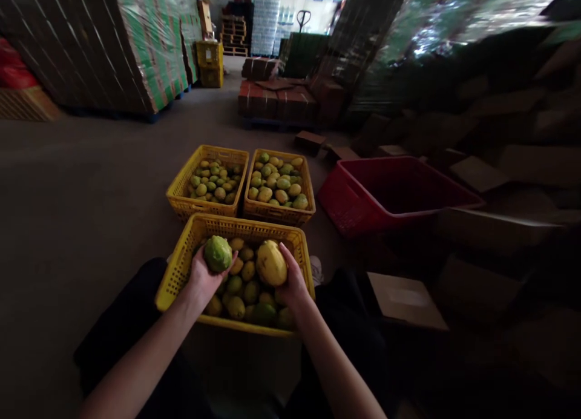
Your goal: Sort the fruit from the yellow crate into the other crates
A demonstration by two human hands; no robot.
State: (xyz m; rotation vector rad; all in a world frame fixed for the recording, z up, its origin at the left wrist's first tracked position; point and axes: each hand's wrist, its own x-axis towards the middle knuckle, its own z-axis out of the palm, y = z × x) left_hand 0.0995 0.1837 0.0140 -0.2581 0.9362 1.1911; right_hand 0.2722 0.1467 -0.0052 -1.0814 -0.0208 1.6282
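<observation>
A knobbly green fruit (218, 254) rests in my left hand (206, 278), which is cupped under it with the fingers partly around it. My right hand (294, 278) grips a larger yellow fruit (271, 263) from its right side; dark marks show on its skin. Both fruits are held over the near yellow crate (171, 280), which contains many loose green and yellow fruits (236, 308) of the same sort. I cannot tell their exact kind. Parts of the crate's contents and its near corners are hidden by my hands and forearms.
Two more yellow crates, one at left (179, 195) and one at right (311, 192), hold similar fruit beyond the near one. A red bin (349, 207) stands to the right, near scattered cardboard (406, 298). Wrapped pallet stacks (149, 49) and flattened boxes (276, 101) stand farther back.
</observation>
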